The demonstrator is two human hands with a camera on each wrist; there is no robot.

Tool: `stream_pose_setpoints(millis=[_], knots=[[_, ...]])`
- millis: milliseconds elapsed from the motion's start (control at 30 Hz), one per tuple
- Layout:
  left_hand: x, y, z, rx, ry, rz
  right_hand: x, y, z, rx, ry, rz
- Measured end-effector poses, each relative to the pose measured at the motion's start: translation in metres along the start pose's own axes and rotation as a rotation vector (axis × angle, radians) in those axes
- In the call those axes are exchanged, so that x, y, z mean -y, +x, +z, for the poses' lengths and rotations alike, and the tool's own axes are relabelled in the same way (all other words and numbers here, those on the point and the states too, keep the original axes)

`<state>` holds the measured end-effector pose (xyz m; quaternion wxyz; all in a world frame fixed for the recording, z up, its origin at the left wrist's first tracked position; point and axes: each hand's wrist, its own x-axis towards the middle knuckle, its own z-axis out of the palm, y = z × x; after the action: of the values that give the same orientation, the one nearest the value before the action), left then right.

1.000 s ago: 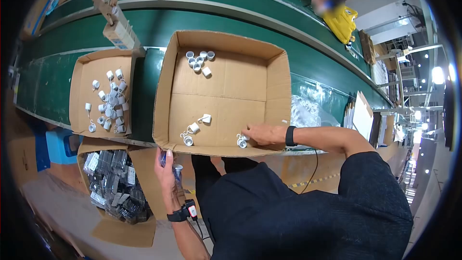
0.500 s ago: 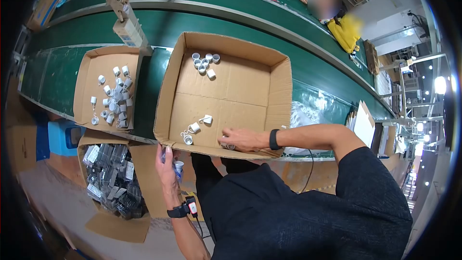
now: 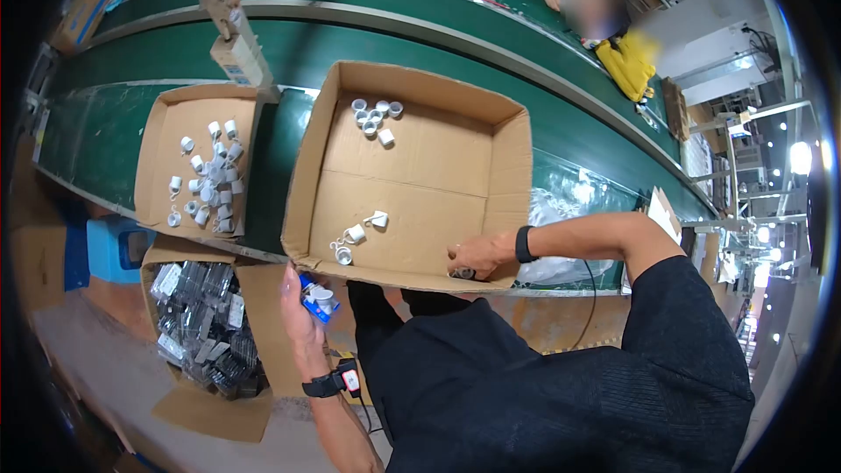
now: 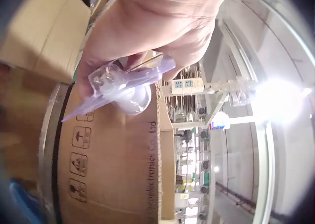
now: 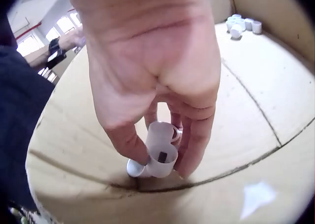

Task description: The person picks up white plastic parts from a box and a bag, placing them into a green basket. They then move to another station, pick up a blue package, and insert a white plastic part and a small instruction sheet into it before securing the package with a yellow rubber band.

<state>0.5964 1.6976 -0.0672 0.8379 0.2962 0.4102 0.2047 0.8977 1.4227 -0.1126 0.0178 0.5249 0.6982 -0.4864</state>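
Note:
My left hand (image 3: 302,320) is just outside the near left corner of a large cardboard box (image 3: 403,177). It grips a clear plastic blister pack (image 4: 106,88) that has a rounded white piece (image 4: 136,102) in it and shows blue in the head view. Inside the box, by the near right corner, my right hand (image 3: 487,253) reaches down with thumb and fingers curled around small white cups (image 5: 162,160). One of these cups has a ring-like handle. More white cups with hooks (image 3: 355,234) lie near the box's front left, and several others (image 3: 372,118) cluster at the back left.
A smaller cardboard box (image 3: 153,158) with many white cups stands to the left on the green conveyor (image 3: 96,136). Below it, an open carton (image 3: 197,328) holds dark packaged items. Clear plastic bags (image 3: 561,236) lie right of the large box. Another person sits across the conveyor.
My right hand slid left along the box's near side, then back right to the corner. My left hand has turned the blister pack so more of its blue and white shows.

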Motion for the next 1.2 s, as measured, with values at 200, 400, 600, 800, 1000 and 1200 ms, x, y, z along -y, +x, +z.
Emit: stream_pose_setpoints(millis=[200, 400, 600, 800, 1000, 1200], knots=[[-0.003, -0.007, -0.017, 0.072, -0.252, -0.011, 0.003, 0.006, 0.004, -0.065, 0.173, 0.032], [0.006, -0.011, -0.015, -0.009, -0.354, 0.016, -0.032, 0.021, -0.022, -0.211, 0.38, 0.183], [-0.005, -0.024, -0.009, 0.006, -0.412, 0.054, 0.005, 0.091, -0.103, -0.619, 0.061, 0.194], [-0.009, -0.03, -0.01, -0.005, -0.375, 0.044, 0.042, 0.143, -0.075, -0.68, -0.17, 0.146], [-0.005, -0.03, -0.018, -0.026, -0.35, 0.019, 0.051, 0.176, -0.07, -0.652, -0.118, 0.037], [0.001, -0.014, -0.012, 0.022, -0.3, 0.012, 0.063, 0.198, -0.089, -0.598, -0.253, -0.039]])
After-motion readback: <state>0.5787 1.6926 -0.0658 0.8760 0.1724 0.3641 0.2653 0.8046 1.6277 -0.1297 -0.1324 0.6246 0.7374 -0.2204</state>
